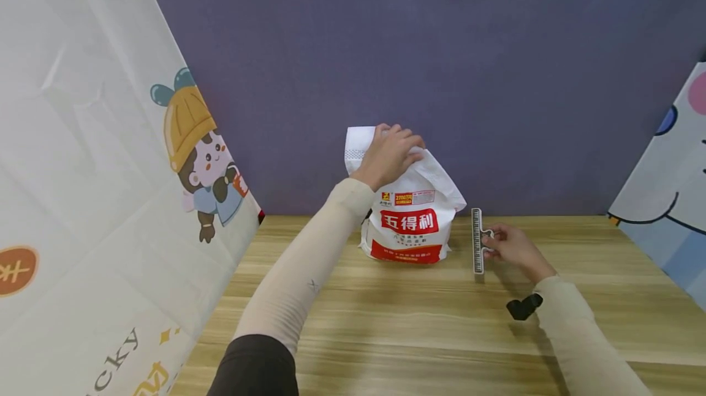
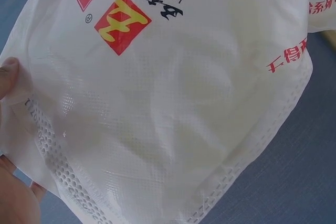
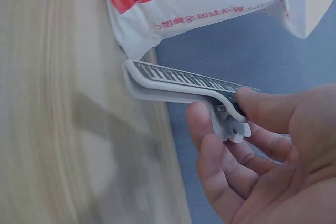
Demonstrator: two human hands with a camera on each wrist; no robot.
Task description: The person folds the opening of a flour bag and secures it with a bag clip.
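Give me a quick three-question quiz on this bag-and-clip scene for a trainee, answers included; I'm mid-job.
1. Which hand holds the clip?
2. Where does the left hand grip the bag? (a) near its base (b) near its top (c) on the red label
3. True or false: the clip is fastened onto the bag.

Key:
1. The right hand.
2. b
3. False; the head view shows a gap between them.
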